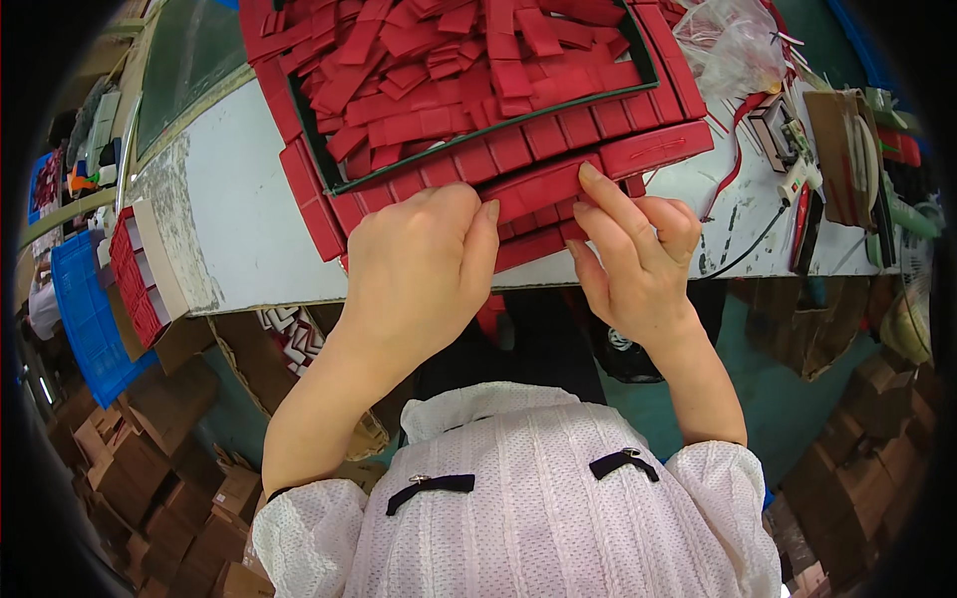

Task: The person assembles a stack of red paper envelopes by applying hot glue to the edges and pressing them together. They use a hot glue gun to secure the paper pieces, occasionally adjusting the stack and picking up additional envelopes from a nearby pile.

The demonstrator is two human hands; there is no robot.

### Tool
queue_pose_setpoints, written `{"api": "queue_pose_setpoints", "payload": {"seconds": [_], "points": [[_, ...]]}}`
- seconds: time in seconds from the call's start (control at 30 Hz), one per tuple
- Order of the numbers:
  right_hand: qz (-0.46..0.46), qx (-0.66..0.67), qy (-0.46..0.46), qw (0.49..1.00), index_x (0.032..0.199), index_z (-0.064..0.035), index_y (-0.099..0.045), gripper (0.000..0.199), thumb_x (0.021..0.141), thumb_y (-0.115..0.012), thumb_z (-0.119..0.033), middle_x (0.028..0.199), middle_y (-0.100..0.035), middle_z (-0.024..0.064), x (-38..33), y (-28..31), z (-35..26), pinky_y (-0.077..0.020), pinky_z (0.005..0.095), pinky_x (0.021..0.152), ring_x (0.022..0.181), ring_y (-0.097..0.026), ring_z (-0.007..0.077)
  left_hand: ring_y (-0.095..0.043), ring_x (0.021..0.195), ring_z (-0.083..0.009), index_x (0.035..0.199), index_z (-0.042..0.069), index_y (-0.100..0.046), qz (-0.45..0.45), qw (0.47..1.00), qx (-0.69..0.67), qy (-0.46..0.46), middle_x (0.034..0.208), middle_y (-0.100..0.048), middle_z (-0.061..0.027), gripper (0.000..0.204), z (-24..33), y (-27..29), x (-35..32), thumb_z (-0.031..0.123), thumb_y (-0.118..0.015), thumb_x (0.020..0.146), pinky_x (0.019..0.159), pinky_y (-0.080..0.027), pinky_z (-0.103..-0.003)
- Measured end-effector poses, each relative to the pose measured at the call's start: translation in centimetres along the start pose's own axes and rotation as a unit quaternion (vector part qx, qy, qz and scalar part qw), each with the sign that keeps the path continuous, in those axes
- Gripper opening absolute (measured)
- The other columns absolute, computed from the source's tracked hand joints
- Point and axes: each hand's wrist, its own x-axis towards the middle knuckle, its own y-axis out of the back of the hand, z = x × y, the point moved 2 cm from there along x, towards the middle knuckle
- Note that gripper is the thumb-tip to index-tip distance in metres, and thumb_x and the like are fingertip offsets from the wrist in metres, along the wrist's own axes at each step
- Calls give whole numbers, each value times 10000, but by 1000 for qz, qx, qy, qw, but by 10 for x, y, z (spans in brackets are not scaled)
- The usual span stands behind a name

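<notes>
A long red slim box point(539, 190) lies level between my hands, at the near edge of a stack of similar red boxes. My left hand point(421, 261) is closed at its left end, fingers curled under and mostly hidden, thumb beside the box. At the other end, the bent fingers of my right hand point(640, 244) press on its top and near side. Behind them, a dark-green-edged tray point(498, 126) rests on the rows of red boxes point(573, 134). Short flat red strips point(429, 85) are heaped inside it.
The white worktable point(244, 189) has a worn left edge. At the right are a glue gun point(797, 181) with a black cord, a red ribbon point(736, 159) and a crumpled clear bag point(733, 50). A blue crate point(90, 314) stands left; cardboard boxes point(140, 468) fill the lower left.
</notes>
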Motion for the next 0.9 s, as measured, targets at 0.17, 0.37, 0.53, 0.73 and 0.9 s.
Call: {"api": "queue_pose_setpoints", "payload": {"seconds": [0.17, 0.37, 0.53, 0.73, 0.9], "points": [[0, -1, 2, 1000, 908, -121, -595, 261, 650, -608, -86, 1190, -563, -24, 1, 0, -1, -339, 292, 816, 853, -432, 154, -528, 502, -287, 648, 25, -506, 7, 997, 77, -7, 555, -506, -121, 197, 2, -2, 1, 129, -601, 786, 456, -403, -364], [-29, 23, 12, 999, 962, -97, -583, 325, 649, -669, -103, 1200, -565, 46, 1, 4, 0, -347, 329, 804, 865, -448, 191, -522, 516, -223, 920, 106, -595, 79, 974, 163, -134, 664, -491, -51, 170, -6, -10, -8, 103, -618, 752, 436, -402, -315], [13, 146, -1, 989, 906, -55, -606, 245, 671, -669, -25, 1054, -608, 84, 37, 23, 20, -399, 337, 740, 812, -506, 223, -497, 557, -184, 1232, 268, -548, -43, 945, 238, -221, 725, -414, -42, 548, 7, -5, 3, 80, -532, 717, 448, -417, -309], [-7, 16, 6, 1000, 840, -43, -609, 171, 684, -677, -26, 797, -582, 60, 121, 23, 4, -410, 354, 689, 786, -524, 260, -497, 593, -180, 1171, 141, -574, -54, 948, 220, -221, 748, -441, -46, 476, 4, -6, 6, 82, -547, 699, 472, -432, -298], [-76, -35, -57, 995, 650, -40, -643, 238, 671, -695, -272, 803, -525, 98, 137, -3, 3, -354, 389, 737, 865, -473, 272, -478, 584, -222, 1084, 37, -605, 28, 959, 94, -265, 768, -472, -84, 411, -17, -7, -11, -5, -576, 675, 513, -416, -317]]}}
